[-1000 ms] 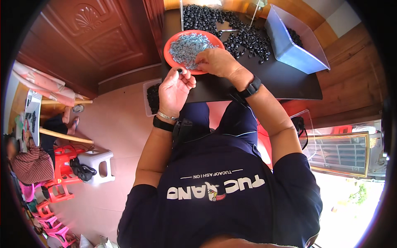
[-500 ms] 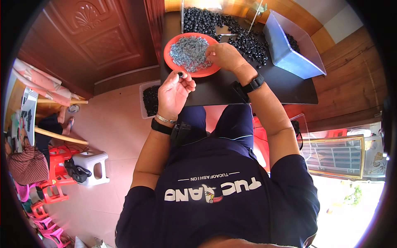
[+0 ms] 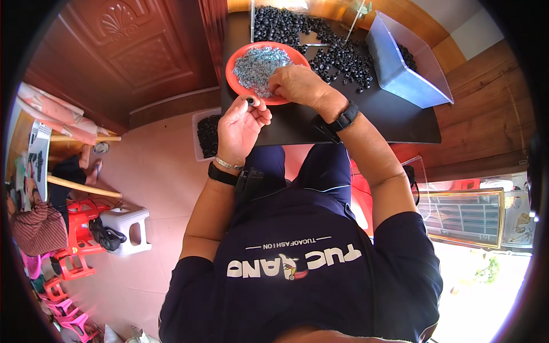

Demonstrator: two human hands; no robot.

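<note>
Dark worktop (image 3: 400,123) ahead of the person, with a loose spread of black pieces (image 3: 280,26) along its far side. To the right, a translucent bluish bin (image 3: 394,71) with more of the same inside. At the near left, a round orange-red bowl (image 3: 231,77), heaped with small silvery metal bits (image 3: 257,66).

Right hand (image 3: 301,87) over the bowl, fingers bent down into the heap; shifted left and deeper in since half a second ago, when nearer the right rim. Cannot tell whether pinching a metal bit, the fingertips being hidden. Left hand (image 3: 241,130) just beside the near rim, palm up, other fingers curled, thumb and forefinger pinching one small black part (image 3: 250,102); much the same as before. By judgement, still sorting through metal bits, with the black part held ready meanwhile.
</note>
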